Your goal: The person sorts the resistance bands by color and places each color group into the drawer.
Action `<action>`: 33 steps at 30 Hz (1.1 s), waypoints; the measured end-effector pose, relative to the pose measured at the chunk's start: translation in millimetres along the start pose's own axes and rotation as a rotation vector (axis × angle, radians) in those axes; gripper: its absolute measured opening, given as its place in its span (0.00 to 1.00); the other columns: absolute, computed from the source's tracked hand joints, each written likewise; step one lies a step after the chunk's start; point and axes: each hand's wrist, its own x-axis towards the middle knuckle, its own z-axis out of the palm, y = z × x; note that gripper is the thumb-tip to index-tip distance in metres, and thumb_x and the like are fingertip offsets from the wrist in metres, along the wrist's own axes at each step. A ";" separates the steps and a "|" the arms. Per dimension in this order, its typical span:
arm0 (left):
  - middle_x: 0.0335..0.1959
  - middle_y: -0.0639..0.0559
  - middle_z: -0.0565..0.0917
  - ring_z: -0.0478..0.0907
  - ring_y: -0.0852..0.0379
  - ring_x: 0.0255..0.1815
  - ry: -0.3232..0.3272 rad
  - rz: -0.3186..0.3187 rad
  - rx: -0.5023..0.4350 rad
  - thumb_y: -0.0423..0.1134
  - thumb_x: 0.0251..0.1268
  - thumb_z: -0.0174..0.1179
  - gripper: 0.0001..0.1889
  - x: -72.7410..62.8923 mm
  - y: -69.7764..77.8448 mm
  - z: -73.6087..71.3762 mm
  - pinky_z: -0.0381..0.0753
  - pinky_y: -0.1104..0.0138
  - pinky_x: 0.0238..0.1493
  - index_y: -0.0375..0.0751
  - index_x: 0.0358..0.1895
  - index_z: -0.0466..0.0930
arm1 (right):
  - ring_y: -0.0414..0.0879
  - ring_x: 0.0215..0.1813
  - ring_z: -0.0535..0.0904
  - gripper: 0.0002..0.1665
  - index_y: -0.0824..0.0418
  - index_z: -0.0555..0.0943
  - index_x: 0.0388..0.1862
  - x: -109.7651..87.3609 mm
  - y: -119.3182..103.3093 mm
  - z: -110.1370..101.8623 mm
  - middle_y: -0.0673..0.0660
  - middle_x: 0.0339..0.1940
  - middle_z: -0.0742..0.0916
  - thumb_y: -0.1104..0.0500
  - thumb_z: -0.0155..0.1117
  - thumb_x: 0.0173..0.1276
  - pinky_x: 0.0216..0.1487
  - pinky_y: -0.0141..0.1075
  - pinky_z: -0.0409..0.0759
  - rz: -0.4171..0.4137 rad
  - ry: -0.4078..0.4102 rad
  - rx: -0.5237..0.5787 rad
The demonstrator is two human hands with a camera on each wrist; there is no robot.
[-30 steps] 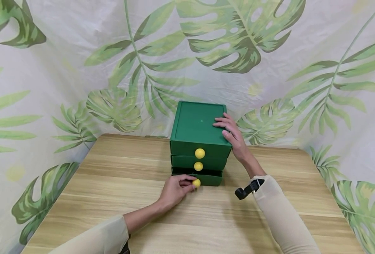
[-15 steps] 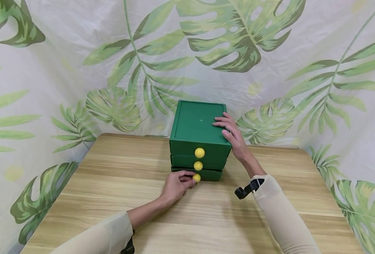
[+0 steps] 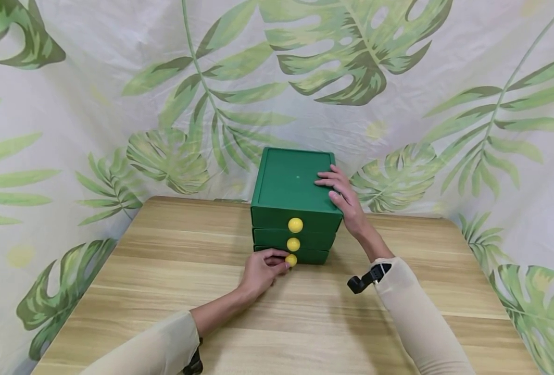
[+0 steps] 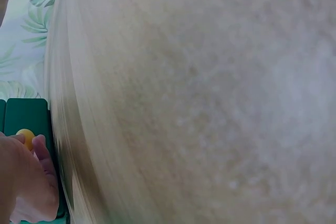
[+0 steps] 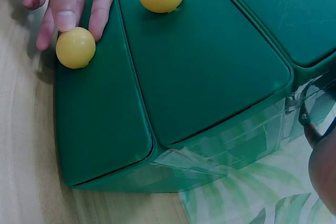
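Note:
A green three-drawer box (image 3: 296,177) stands at the back of the table, one yellow knob on each drawer front. My left hand (image 3: 260,272) pinches the lowest yellow knob (image 3: 291,260) between thumb and fingers, at the bottom drawer (image 5: 105,114). That drawer looks nearly flush with the one above, the middle drawer (image 5: 199,66). My right hand (image 3: 344,200) rests on the box's right top edge, fingers stretched over the lid. In the left wrist view, part of the left hand (image 4: 31,177) hides much of the drawer front.
The wood-grain table (image 3: 174,260) extends around the box. Behind it hangs a leaf-patterned cloth (image 3: 239,83). Clear tape (image 5: 210,163) covers part of the box's side. A black wrist mount (image 3: 368,278) sits on the right forearm.
The bottom drawer has slid inward, and the dark gap above it has closed up. My left hand moved forward with the knob; the right hand stayed in place.

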 end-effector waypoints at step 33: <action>0.59 0.39 0.88 0.87 0.44 0.57 -0.117 0.067 0.436 0.34 0.75 0.66 0.19 -42.1 30.8 -70.9 0.87 0.52 0.57 0.34 0.65 0.82 | 0.53 0.87 0.53 0.31 0.58 0.68 0.83 -45.3 -27.9 -32.6 0.57 0.86 0.64 0.66 0.49 0.84 0.82 0.42 0.59 0.153 -0.091 -0.129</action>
